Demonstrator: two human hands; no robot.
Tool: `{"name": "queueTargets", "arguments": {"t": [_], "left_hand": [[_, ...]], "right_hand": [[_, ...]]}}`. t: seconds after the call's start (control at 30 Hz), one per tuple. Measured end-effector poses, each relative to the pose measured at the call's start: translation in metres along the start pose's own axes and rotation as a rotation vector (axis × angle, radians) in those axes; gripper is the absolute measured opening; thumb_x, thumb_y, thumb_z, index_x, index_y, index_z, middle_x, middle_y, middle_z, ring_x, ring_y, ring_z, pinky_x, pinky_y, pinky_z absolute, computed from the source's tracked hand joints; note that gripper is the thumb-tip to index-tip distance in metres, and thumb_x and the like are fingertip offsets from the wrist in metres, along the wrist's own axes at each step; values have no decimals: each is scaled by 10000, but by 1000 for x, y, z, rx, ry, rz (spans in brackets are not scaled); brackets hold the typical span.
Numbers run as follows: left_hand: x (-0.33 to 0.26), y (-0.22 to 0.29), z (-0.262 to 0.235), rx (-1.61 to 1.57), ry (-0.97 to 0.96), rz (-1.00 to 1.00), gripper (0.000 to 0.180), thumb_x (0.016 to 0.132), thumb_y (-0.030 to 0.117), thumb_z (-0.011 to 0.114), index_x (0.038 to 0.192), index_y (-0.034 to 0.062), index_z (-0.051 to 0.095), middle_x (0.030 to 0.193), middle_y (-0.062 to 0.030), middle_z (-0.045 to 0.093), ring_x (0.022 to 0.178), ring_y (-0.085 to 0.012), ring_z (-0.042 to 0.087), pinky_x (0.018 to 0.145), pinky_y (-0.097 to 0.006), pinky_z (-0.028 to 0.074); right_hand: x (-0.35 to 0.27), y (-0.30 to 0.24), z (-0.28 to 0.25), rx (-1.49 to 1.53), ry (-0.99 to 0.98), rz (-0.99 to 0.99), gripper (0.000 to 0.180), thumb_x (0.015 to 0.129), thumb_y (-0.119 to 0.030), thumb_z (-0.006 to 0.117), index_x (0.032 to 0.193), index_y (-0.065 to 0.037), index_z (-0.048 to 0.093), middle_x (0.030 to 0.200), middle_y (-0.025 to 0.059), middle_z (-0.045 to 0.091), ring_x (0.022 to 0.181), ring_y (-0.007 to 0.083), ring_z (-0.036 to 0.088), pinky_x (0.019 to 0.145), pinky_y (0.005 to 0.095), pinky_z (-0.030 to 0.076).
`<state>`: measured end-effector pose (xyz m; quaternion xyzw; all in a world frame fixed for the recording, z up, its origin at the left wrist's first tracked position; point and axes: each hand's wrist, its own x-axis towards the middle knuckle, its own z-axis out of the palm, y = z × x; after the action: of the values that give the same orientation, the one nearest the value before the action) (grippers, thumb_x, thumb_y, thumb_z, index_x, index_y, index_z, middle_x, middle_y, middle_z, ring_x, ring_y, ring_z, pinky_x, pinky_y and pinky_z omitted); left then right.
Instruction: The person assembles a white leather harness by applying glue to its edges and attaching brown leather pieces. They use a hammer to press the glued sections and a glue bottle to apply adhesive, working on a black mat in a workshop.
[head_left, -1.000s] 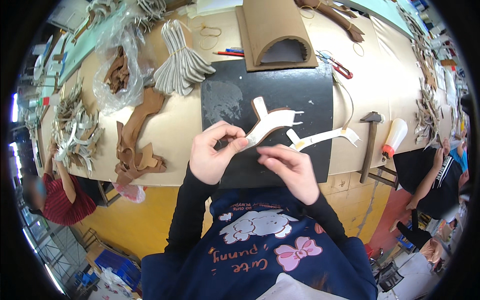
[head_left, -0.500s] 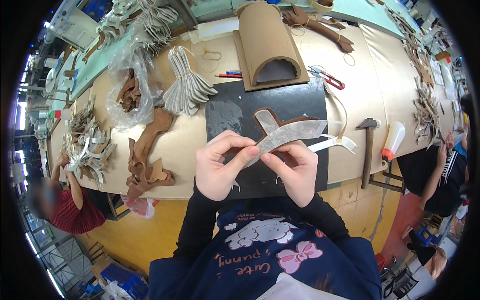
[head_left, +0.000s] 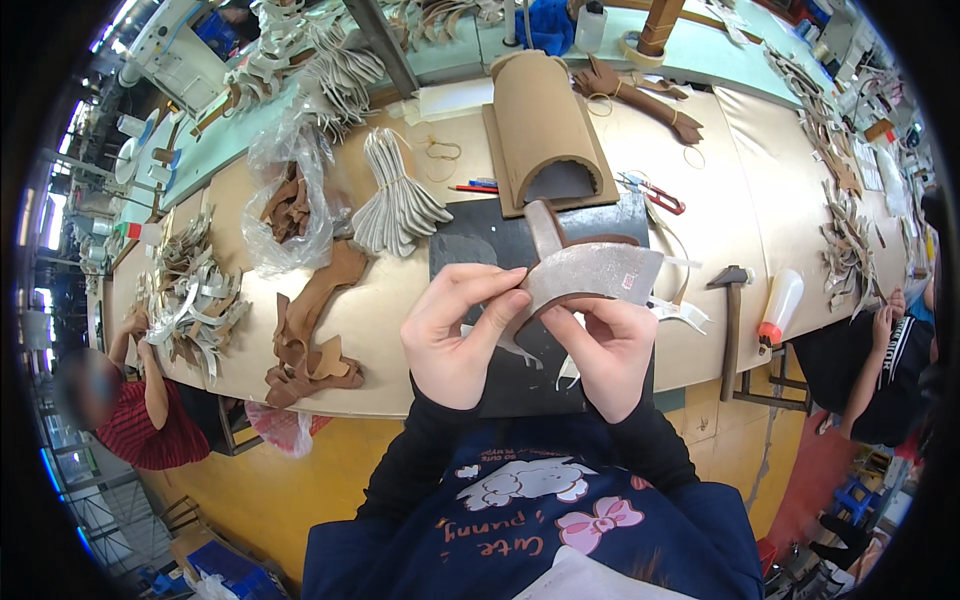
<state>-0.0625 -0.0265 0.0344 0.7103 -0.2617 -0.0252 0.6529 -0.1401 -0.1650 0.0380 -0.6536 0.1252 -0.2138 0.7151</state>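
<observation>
Between my hands is a T-shaped leather piece (head_left: 600, 272), its pale grey lining turned up and brown leather showing along its edges. A small label sits near its right end. My left hand (head_left: 450, 335) pinches the left end between thumb and fingers. At the lower edge, my right hand (head_left: 608, 352) has thumb and fingers closed on the same piece. Its upper tab points toward the brown arched form (head_left: 545, 120). Beneath lies a black mat (head_left: 475, 235), with white strips (head_left: 682, 313) by its right edge.
A hammer (head_left: 733, 325) and a white bottle (head_left: 783, 300) lie at right. Red-handled scissors (head_left: 665, 200) rest beyond the mat. Bundled pale strips (head_left: 390, 200), brown leather pieces (head_left: 325, 310) and a plastic bag (head_left: 300, 225) are at left. Other people sit at both sides.
The leather piece has tilted so its lining faces up more fully and looks broader. My right hand has shifted slightly right and down along its lower edge. The whole view has moved a little.
</observation>
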Motion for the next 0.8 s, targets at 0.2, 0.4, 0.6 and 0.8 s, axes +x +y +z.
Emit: {"name": "queueTargets", "arguments": {"t": [0.2,0.4,0.6,0.8], "left_hand": [[-12,10,-6,-651,52,-351,307,983,87,665,1244,-71,631,1148,-141,697,976,-189,693,850,-309,568],[-13,-7,-19,-780,-52,-502,251,1022,179,601,1145,-38,621,1069,-142,698,946,-267,714,817,-356,607],[-15,-13,-21,-1072,-204,-591,271,1012,181,605,1187,-27,609,1118,-193,686,945,-354,717,863,-450,613],[-15,-12,-22,-1009,-242,-587,263,1015,144,590,1208,-34,604,1123,-195,691,986,-348,718,850,-428,622]], "right_hand": [[22,-12,12,-193,18,-213,167,765,-17,828,859,8,692,877,69,633,802,152,644,734,281,532],[20,-16,14,272,-122,122,125,856,-16,762,949,42,700,939,59,657,811,122,643,719,255,535],[22,-8,-8,702,-360,492,127,905,-48,730,982,53,720,940,62,678,785,101,637,689,232,520],[22,-4,-7,700,-351,468,107,926,-57,710,970,39,727,868,60,677,710,86,603,638,224,493]]}}
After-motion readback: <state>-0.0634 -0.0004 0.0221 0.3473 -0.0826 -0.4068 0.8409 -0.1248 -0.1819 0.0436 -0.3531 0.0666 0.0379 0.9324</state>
